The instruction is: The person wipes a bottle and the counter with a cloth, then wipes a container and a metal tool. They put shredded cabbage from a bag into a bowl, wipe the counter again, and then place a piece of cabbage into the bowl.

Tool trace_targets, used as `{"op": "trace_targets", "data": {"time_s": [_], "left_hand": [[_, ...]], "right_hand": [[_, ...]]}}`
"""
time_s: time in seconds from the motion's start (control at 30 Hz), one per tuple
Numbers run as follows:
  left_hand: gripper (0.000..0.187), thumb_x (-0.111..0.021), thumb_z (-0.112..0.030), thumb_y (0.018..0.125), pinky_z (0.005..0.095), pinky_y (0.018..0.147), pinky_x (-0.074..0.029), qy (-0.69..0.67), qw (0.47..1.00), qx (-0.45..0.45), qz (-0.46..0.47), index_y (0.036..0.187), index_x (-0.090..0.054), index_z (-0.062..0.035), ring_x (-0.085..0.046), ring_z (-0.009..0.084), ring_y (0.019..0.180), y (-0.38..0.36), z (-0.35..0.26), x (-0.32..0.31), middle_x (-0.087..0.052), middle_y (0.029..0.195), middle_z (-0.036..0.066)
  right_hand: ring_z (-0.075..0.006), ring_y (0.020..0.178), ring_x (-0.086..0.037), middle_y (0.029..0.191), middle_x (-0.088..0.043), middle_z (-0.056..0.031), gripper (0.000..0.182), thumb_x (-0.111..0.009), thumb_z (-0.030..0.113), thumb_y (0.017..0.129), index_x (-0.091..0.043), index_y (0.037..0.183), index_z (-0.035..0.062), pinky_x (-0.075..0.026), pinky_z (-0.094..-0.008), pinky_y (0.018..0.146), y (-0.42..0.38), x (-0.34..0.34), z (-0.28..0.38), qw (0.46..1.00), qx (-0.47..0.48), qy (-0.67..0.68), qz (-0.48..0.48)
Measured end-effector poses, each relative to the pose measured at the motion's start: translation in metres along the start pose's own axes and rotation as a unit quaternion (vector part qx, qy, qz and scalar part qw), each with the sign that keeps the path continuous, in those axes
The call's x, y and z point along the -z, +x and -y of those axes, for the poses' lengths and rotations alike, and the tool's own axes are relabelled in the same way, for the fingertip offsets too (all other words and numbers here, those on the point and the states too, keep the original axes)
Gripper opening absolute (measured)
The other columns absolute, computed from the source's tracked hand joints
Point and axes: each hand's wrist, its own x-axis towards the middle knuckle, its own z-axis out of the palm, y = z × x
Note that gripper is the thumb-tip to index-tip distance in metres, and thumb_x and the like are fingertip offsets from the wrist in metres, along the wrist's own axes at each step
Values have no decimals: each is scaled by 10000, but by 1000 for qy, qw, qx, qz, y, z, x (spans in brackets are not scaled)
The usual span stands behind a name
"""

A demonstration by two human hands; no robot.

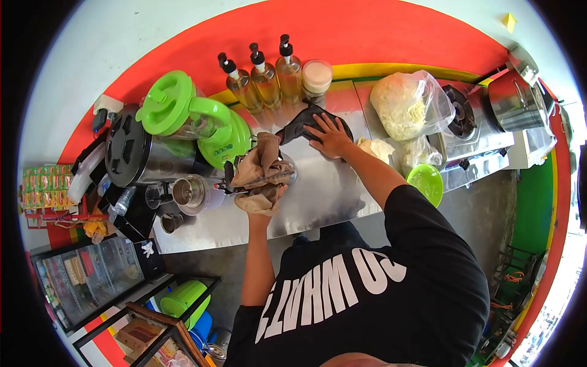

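Note:
My left hand is mostly hidden by a bundled brown cloth, which it seems to grip from below. A clear, round-edged object peeks out at the cloth's right side; its kind is hidden. Dark and metallic parts show at the cloth's left edge. My right hand lies flat with fingers spread on a crumpled black cloth, pressed against the steel tabletop.
Pump bottles and a lidded jar line the back. Leftward stand a green blender, a large black-lidded pot and a steel cup. Rightward are a bag of shredded food, a green bowl and a stove burner.

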Motion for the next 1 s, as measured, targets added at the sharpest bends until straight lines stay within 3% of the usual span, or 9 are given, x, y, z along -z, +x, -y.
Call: {"op": "trace_targets", "data": {"time_s": [0.17, 0.23, 0.27, 0.33, 0.57, 0.77, 0.87, 0.93, 1.0], "left_hand": [[841, -610, 219, 833, 465, 1114, -519, -290, 950, 95, -65, 1555, -246, -15, -490, 283, 1382, 24, 2, -27, -407, 1561, 162], [708, -336, -527, 1051, 624, 1238, -263, -275, 944, 76, 165, 1610, -222, -108, -302, 415, 1497, 42, 36, 17, -244, 1660, 193], [708, -336, -527, 1051, 624, 1238, -263, -275, 944, 76, 164, 1610, -222, -108, -302, 415, 1497, 44, 32, -1, -244, 1660, 193], [789, -618, 192, 865, 429, 1070, -555, -160, 985, 43, -55, 1543, -276, -19, -507, 273, 1359, 46, 17, -58, -435, 1537, 146], [742, -668, 141, 870, 409, 1073, -544, -77, 996, 21, -34, 1518, -342, -16, -533, 262, 1333, 61, 47, -69, -465, 1524, 139], [777, -722, 43, 878, 407, 1101, -516, -369, 919, 118, -73, 1537, -317, -30, -513, 270, 1368, 69, 51, -84, -464, 1539, 126], [757, -734, -24, 895, 384, 1117, -498, -343, 924, 171, 8, 1537, -331, -22, -522, 246, 1364, 71, 55, -78, -473, 1539, 116], [787, -362, -615, 953, 609, 1163, -354, 175, 981, 54, 61, 1594, -287, -165, -336, 463, 1460, 74, 84, -44, -318, 1639, 136], [781, -358, -604, 953, 593, 1123, -388, 194, 977, 47, 69, 1594, -284, -163, -350, 463, 1451, 75, 83, -50, -327, 1628, 155]], "right_hand": [[-297, 1596, 38, 1736, -28, -58, 624, -311, 604, 1056, -172, 1633, 409, -19, -569, 1261, 8, 14, -48, 1000, -14, -4, 5], [-298, 1596, 35, 1736, -28, -61, 624, -309, 603, 1056, -166, 1633, 412, -12, -568, 1261, 12, 23, -67, 999, -23, -8, 24], [-297, 1596, 26, 1736, -30, -59, 624, -309, 605, 1056, -166, 1632, 413, -11, -569, 1261, 14, 25, -76, 999, -25, -11, 26], [-295, 1596, 20, 1736, -33, -57, 624, -309, 606, 1056, -167, 1632, 412, -14, -567, 1262, 17, 27, -92, 1000, -20, -16, 17], [-277, 1597, 2, 1734, -52, -44, 616, -314, 602, 1056, -201, 1628, 400, -31, -537, 1269, 33, 35, -127, 999, -16, -22, -23], [-264, 1596, -14, 1733, -73, -37, 606, -316, 580, 1058, -233, 1624, 382, -31, -524, 1268, 44, 37, -139, 996, -57, 4, -62], [-261, 1597, -13, 1732, -80, -36, 605, -321, 563, 1059, -241, 1625, 365, -30, -523, 1268, 51, 36, -142, 994, -75, 10, -78], [-261, 1597, -12, 1732, -82, -35, 601, -317, 550, 1064, -240, 1627, 356, -30, -524, 1268, 56, 36, -142, 993, -86, 10, -79], [-261, 1597, -10, 1732, -84, -35, 596, -313, 537, 1068, -239, 1628, 347, -29, -525, 1268, 63, 39, -144, 992, -95, 8, -80]]}}
